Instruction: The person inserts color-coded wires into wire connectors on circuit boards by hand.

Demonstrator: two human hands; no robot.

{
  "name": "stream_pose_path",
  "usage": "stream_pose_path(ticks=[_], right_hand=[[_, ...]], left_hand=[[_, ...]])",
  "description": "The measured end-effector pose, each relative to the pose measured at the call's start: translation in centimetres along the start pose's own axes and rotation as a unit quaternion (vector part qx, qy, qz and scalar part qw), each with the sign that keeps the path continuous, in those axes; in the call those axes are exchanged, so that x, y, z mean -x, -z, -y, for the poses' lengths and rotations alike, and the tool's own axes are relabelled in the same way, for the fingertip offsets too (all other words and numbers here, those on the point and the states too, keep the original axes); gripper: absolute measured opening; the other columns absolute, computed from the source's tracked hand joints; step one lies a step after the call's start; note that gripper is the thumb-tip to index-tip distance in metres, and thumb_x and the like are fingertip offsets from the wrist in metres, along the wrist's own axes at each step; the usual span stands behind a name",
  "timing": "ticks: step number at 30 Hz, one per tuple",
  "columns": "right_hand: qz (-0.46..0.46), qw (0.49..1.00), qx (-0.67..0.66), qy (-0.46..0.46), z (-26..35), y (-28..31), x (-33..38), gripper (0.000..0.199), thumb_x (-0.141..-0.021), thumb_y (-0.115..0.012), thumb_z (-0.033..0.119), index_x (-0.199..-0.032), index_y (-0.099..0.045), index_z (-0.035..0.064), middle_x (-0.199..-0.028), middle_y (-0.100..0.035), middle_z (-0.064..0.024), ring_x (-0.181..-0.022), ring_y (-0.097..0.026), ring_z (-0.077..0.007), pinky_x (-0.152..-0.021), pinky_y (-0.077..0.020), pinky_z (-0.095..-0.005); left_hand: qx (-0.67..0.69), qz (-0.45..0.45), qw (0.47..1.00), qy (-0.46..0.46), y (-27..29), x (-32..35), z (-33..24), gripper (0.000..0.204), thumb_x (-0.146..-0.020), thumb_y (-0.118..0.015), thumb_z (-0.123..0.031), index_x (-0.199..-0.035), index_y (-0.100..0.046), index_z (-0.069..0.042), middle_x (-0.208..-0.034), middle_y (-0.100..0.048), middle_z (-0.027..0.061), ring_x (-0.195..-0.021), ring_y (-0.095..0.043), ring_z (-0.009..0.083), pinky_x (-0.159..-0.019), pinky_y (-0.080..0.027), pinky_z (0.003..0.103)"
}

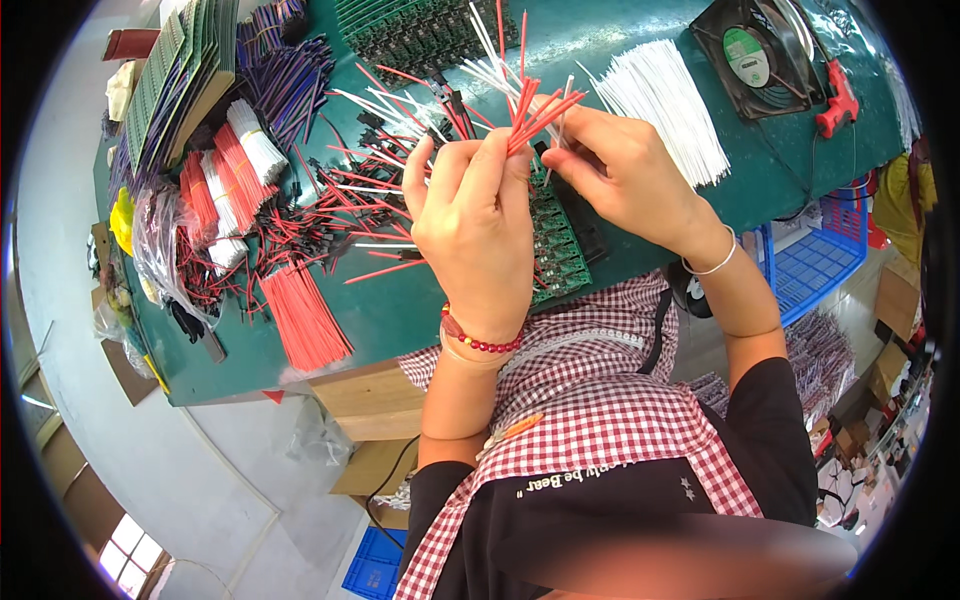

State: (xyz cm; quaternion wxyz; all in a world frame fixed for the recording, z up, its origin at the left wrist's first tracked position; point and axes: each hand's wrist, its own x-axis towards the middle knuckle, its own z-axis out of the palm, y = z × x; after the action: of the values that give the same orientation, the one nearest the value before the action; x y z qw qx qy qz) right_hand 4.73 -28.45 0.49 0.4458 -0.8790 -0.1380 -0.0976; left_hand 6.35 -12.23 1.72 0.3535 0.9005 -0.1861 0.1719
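My left hand (475,225), raised over the near part of the green table, is closed around a bunch of red wires (535,115) whose ends fan out above the fingers. Close beside it on the right, my right hand (630,170) has thumb and fingers pinched on a thin white wire (563,120). Below both hands lies a panel of green circuit boards (560,250), partly covered by my left hand. Behind and left of that hand spreads a loose heap of red and white wires with black connectors (385,140).
A sheaf of white wires (660,110) lies right of the hands, near a black fan (755,60) and a red-handled tool (838,100). Red wires (305,318) lie at the left front. Boards (180,85) and purple wires (295,90) stand farther left; more boards (420,35) lie behind.
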Motion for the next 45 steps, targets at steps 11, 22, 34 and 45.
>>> stream_pose_path(ticks=[11, 22, 34, 45], right_hand=[[0.005, 1.0, -0.014, 0.014, -0.5, -0.6, 0.1, 0.042, -0.084, -0.065, 0.004, -0.123, -0.054, -0.0032, -0.099, -0.065, -0.0228, -0.082, -0.065, -0.0378, -0.07, -0.0532, -0.0406], [-0.046, 0.998, 0.003, -0.04, 1.0, 0.8, 0.3, 0.036, -0.085, -0.067, 0.007, -0.119, -0.057, -0.0004, -0.081, -0.061, -0.0155, -0.067, -0.06, -0.0304, -0.061, -0.048, -0.0374], [-0.109, 0.937, -0.235, -0.234, 1.0, 3.7, 1.9, 0.01, -0.089, -0.067, 0.008, -0.09, -0.064, -0.0009, -0.073, -0.062, -0.0005, -0.063, -0.057, -0.0051, -0.059, -0.0467, -0.0195], [-0.078, 0.943, -0.216, -0.24, 0.8, 3.1, 2.9, 0.01, -0.087, -0.069, 0.007, -0.089, -0.065, -0.0019, -0.073, -0.064, -0.0022, -0.061, -0.056, -0.0052, -0.056, -0.046, -0.0204]], left_hand=[[0.018, -0.013, 1.0, 0.004, -0.2, -0.1, 0.0, 0.014, -0.084, -0.069, -0.01, -0.097, -0.068, -0.005, -0.077, -0.062, 0.0057, -0.074, -0.061, 0.022, -0.097, -0.043, 0.043], [0.025, -0.02, 0.999, -0.009, -0.4, -0.1, 0.4, 0.013, -0.084, -0.068, -0.01, -0.096, -0.068, -0.005, -0.078, -0.062, 0.0062, -0.073, -0.06, 0.0222, -0.097, -0.042, 0.043], [0.022, -0.021, 1.0, 0.001, -0.5, -0.2, 0.3, 0.012, -0.082, -0.069, -0.009, -0.094, -0.068, -0.005, -0.075, -0.061, 0.0049, -0.07, -0.059, 0.021, -0.098, -0.041, 0.044], [0.033, -0.021, 0.999, 0.009, -0.6, -0.1, 0.3, 0.013, -0.083, -0.07, -0.01, -0.094, -0.068, -0.003, -0.074, -0.062, 0.0053, -0.069, -0.06, 0.0216, -0.097, -0.042, 0.044]])
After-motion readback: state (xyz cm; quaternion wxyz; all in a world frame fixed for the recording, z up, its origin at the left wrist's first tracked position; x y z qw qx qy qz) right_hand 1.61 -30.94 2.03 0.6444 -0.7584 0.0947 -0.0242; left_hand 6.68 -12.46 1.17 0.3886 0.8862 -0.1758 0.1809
